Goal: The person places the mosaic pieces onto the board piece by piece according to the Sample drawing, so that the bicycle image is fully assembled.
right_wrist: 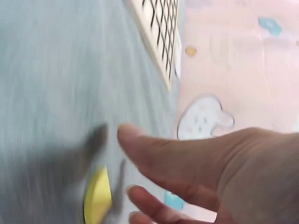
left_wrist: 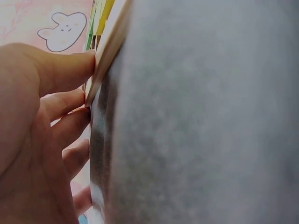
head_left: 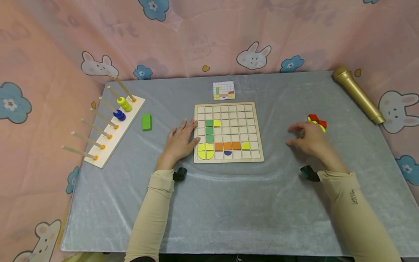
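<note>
A wooden grid board (head_left: 229, 108) carries green and orange squares, yellow quarter rounds and a blue half round. At its left edge rests my left hand (head_left: 179, 143), fingers spread; in the left wrist view the thumb (left_wrist: 70, 70) touches the board's rim (left_wrist: 110, 49). My right hand (head_left: 311, 140) hovers right of the board with thumb and fingers apart and nothing visible between them. Just beyond it lie red pieces (head_left: 322, 124) and yellow ones, partly hidden by the hand. In the right wrist view a yellow piece (right_wrist: 97, 198) lies on the cloth near the fingertips.
Behind the board lies a small pattern card (head_left: 224, 90). To the left stand a white peg rack (head_left: 122, 125) with blue and yellow-green rings and a green block (head_left: 146, 122). A gold microphone (head_left: 358, 95) lies at the back right, by the curtain.
</note>
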`<state>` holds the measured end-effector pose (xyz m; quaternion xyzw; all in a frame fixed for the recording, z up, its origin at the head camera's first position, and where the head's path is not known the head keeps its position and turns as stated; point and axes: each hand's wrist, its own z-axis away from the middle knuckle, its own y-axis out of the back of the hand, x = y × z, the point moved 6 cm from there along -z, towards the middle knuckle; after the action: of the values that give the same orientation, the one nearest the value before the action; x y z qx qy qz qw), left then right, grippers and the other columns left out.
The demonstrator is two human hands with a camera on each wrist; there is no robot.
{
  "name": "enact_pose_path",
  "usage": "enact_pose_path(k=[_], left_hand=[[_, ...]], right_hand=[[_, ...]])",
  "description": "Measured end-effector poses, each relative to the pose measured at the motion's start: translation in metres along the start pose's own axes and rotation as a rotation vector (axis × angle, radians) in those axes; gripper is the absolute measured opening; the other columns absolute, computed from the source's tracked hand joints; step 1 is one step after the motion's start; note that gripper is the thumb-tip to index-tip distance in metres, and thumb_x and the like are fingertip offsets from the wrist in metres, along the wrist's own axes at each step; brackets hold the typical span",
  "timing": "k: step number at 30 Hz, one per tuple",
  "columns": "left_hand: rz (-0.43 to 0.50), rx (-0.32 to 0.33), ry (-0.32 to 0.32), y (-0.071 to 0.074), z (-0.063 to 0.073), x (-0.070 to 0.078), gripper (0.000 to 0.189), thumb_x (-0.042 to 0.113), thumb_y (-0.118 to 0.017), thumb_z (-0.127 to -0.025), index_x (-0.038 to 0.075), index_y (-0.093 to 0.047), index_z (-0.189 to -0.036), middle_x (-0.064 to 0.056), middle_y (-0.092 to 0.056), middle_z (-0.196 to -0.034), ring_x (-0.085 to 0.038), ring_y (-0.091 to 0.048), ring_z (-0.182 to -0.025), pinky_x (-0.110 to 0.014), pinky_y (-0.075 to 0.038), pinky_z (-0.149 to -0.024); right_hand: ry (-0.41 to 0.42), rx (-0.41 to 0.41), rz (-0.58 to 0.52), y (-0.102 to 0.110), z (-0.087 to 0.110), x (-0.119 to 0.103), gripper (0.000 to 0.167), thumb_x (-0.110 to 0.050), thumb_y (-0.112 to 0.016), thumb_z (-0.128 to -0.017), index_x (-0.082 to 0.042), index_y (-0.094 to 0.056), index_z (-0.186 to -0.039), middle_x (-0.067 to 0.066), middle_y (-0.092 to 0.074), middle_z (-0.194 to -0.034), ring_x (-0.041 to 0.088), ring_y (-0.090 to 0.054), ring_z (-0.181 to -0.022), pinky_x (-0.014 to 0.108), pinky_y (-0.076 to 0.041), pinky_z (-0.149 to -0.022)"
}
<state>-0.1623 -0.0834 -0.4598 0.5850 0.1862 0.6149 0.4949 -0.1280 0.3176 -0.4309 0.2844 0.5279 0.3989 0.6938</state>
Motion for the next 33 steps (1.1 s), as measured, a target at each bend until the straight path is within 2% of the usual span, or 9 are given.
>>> enact_pose_path(k=[4,8,13,16,19,23,25,28,33], left_hand=[[0.0,-0.003,0.002,0.0,0.0,0.001,0.068,0.033,-0.056,-0.111,0.019,-0.027,-0.171,0.002,-0.018,-0.179,-0.023,-0.007,-0.168,-0.057,-0.006,-0.133],[-0.003,0.001,0.003,0.0,0.0,0.002,0.067,0.033,-0.056,-0.111,0.02,-0.027,-0.171,0.002,-0.019,-0.179,-0.023,-0.007,-0.168,-0.057,-0.006,-0.133],[-0.005,0.001,0.003,0.0,-0.001,0.002,0.068,0.033,-0.057,-0.111,0.02,-0.027,-0.171,0.002,-0.018,-0.179,-0.023,-0.007,-0.168,-0.057,-0.006,-0.133],[-0.008,0.001,0.004,0.0,-0.001,0.001,0.068,0.033,-0.057,-0.111,0.02,-0.027,-0.171,0.002,-0.019,-0.179,-0.023,-0.007,-0.168,-0.057,-0.006,-0.133],[-0.01,0.001,0.004,0.0,-0.001,0.001,0.068,0.033,-0.057,-0.111,0.02,-0.027,-0.171,0.002,-0.019,-0.179,-0.023,-0.008,-0.168,-0.057,-0.006,-0.133],[-0.013,0.002,0.004,0.0,0.0,0.001,0.068,0.034,-0.057,-0.111,0.02,-0.028,-0.171,0.003,-0.019,-0.179,-0.022,-0.008,-0.168,-0.057,-0.006,-0.133],[-0.013,0.001,0.005,0.0,0.0,0.001,0.068,0.034,-0.057,-0.111,0.02,-0.028,-0.17,0.003,-0.019,-0.179,-0.022,-0.008,-0.168,-0.057,-0.006,-0.133],[-0.01,-0.002,0.007,0.0,0.0,0.002,0.067,0.034,-0.056,-0.111,0.02,-0.028,-0.17,0.003,-0.019,-0.179,-0.022,-0.008,-0.168,-0.057,-0.006,-0.133],[-0.008,-0.003,0.007,0.001,0.001,0.002,0.067,0.033,-0.056,-0.111,0.02,-0.028,-0.17,0.003,-0.019,-0.179,-0.022,-0.008,-0.168,-0.058,-0.006,-0.133]], right_hand=[[-0.077,-0.008,0.023,0.011,0.006,0.019,0.038,-0.014,-0.08,-0.092,0.005,-0.067,-0.122,0.03,-0.066,-0.119,0.044,-0.061,-0.107,0.049,-0.049,-0.084],[-0.092,-0.035,0.03,0.011,0.008,0.027,0.03,-0.011,-0.081,-0.09,0.004,-0.067,-0.111,0.022,-0.067,-0.099,0.037,-0.06,-0.093,0.036,-0.045,-0.072],[-0.089,-0.065,0.048,0.006,0.007,0.023,0.025,-0.013,-0.079,-0.093,0.004,-0.067,-0.107,0.016,-0.061,-0.094,0.033,-0.057,-0.089,0.035,-0.043,-0.07],[-0.043,-0.082,0.054,0.001,0.005,0.013,0.025,-0.015,-0.076,-0.097,0.002,-0.07,-0.115,0.016,-0.059,-0.097,0.033,-0.055,-0.091,0.037,-0.042,-0.073],[0.041,-0.066,0.01,-0.006,0.004,-0.002,0.025,-0.012,-0.073,-0.1,0.0,-0.074,-0.122,0.02,-0.063,-0.104,0.034,-0.055,-0.094,0.039,-0.043,-0.077],[0.12,-0.009,-0.06,-0.013,0.005,-0.023,0.016,-0.008,-0.074,-0.098,-0.004,-0.079,-0.113,0.021,-0.07,-0.112,0.033,-0.059,-0.097,0.041,-0.047,-0.082],[0.142,0.023,-0.073,-0.015,0.007,-0.032,0.01,-0.008,-0.077,-0.096,-0.006,-0.08,-0.105,0.018,-0.073,-0.108,0.031,-0.063,-0.094,0.039,-0.049,-0.081],[0.185,0.068,-0.092,-0.019,0.009,-0.043,0.003,-0.008,-0.08,-0.093,-0.008,-0.079,-0.095,0.012,-0.073,-0.094,0.025,-0.062,-0.084,0.032,-0.048,-0.072],[0.229,0.11,-0.139,-0.023,0.01,-0.054,0.004,-0.008,-0.084,-0.089,-0.009,-0.081,-0.089,0.006,-0.07,-0.08,0.016,-0.056,-0.072,0.023,-0.043,-0.062]])
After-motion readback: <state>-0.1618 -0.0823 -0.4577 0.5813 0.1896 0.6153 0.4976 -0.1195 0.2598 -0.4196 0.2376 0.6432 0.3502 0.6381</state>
